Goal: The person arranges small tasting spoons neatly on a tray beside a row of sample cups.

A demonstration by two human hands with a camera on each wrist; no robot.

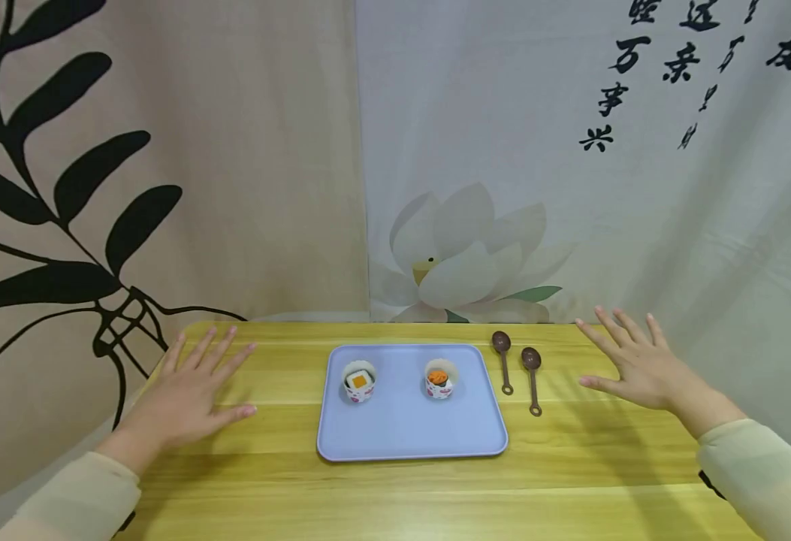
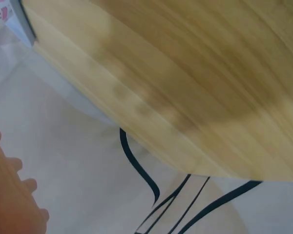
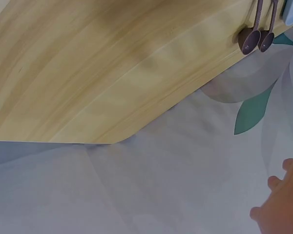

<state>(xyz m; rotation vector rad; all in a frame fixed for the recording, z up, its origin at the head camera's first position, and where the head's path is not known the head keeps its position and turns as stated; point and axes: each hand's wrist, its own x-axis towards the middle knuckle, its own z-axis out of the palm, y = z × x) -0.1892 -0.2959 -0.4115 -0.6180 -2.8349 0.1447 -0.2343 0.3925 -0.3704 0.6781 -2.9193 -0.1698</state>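
My left hand (image 1: 188,394) is held over the left side of the wooden table, fingers spread and nothing in it. On the right, my right hand (image 1: 645,368) hovers with its fingers spread as well, also holding nothing. Between them lies a light blue tray (image 1: 412,428). Two small patterned paper cups stand on it: the left cup (image 1: 359,391) holds a white piece with an orange square, the right cup (image 1: 439,389) an orange-topped piece. Nearest to my right hand are two brown spoons, one spoon (image 1: 505,368) beside the tray and another spoon (image 1: 533,382) farther right, bowls pointing away.
The yellowish wooden table (image 1: 409,500) ends at the back against a hanging cloth (image 1: 267,188) printed with dark leaves, a lotus flower and black characters. In the right wrist view the table's rounded corner (image 3: 112,136) shows.
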